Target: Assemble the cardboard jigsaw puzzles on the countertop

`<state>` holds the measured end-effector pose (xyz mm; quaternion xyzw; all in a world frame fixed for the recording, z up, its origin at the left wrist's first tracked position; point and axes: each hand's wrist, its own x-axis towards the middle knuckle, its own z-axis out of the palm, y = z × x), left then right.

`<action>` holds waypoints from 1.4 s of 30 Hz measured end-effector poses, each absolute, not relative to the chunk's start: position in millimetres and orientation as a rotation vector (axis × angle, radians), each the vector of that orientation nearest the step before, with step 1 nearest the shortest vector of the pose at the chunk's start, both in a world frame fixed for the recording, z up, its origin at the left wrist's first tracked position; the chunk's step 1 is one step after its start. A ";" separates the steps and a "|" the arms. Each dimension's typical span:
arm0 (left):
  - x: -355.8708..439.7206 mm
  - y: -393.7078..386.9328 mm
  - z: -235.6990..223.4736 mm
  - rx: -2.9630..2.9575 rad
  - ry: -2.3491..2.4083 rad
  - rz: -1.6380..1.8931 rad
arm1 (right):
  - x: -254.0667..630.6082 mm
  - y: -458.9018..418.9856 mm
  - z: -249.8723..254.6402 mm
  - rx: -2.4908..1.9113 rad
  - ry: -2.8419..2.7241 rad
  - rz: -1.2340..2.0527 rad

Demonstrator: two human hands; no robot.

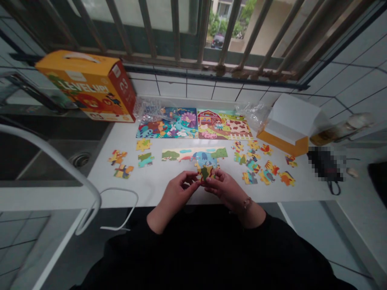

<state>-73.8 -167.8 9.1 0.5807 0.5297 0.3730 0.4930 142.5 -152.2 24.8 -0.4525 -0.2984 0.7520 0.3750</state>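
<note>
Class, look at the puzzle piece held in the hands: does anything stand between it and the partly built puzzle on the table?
Nothing visible does. The left hand and right hand hold the piece right at the near edge of the partly built puzzle.

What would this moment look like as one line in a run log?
left hand: holds puzzle piece | right hand: holds same piece | nearest: part-built puzzle | around: loose pieces, box

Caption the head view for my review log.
Left hand and right hand hold a colourful cardboard jigsaw piece over a white counter strewn with loose pieces.
</note>
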 end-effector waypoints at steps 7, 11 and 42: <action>-89.5 -166.4 11.0 1.187 1.342 0.942 | 126.6 -155.4 5.2 -1.260 -1.136 1.889; -118.6 -158.0 12.3 1.432 1.511 0.836 | 141.8 -153.4 1.2 -1.414 -1.585 1.386; -195.8 -141.5 -0.9 2.073 1.530 0.589 | 151.6 -161.8 -9.8 -1.262 -2.036 0.820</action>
